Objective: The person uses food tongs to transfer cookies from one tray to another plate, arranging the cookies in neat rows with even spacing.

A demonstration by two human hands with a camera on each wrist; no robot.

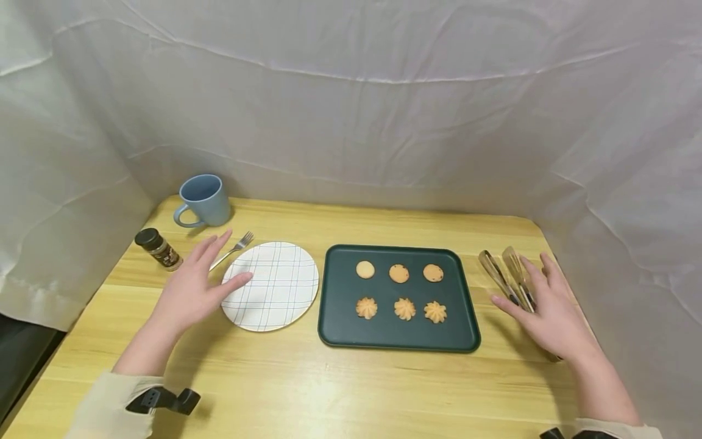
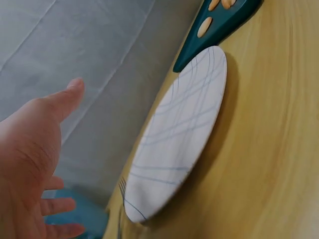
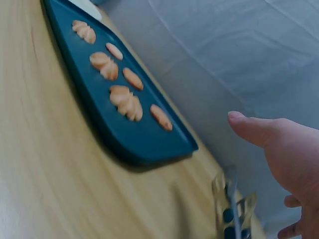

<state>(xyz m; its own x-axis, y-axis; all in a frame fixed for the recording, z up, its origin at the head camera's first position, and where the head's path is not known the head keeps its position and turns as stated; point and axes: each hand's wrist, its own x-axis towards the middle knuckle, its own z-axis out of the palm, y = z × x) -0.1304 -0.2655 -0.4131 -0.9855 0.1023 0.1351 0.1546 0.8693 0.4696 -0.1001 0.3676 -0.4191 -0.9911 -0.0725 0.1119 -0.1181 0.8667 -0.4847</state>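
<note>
We saw a pale wooden table (image 1: 351,378) walled by white sheeting (image 1: 384,110). From the left stood a spice jar (image 1: 158,248), a blue mug (image 1: 204,199) and a fork (image 1: 234,249). Our left hand (image 1: 193,291) hovered, fingers spread and holding nothing, at a checked plate (image 1: 274,285). A green tray (image 1: 395,332) carried six biscuits (image 1: 399,273). Our right hand (image 1: 548,314), fingers straight, lay over metal tongs (image 1: 501,274).

White plate (image 1: 271,286) with thin blue-green grid lines, round, flat on wooden table, left of centre, just beside dark green tray's left edge; no food on it. Metal tongs (image 1: 507,275) at far right, lying flat, arms spread slightly, scalloped tips pointing far, handle end hidden under right hand's fingers; dark grip pads show on arms.
</note>
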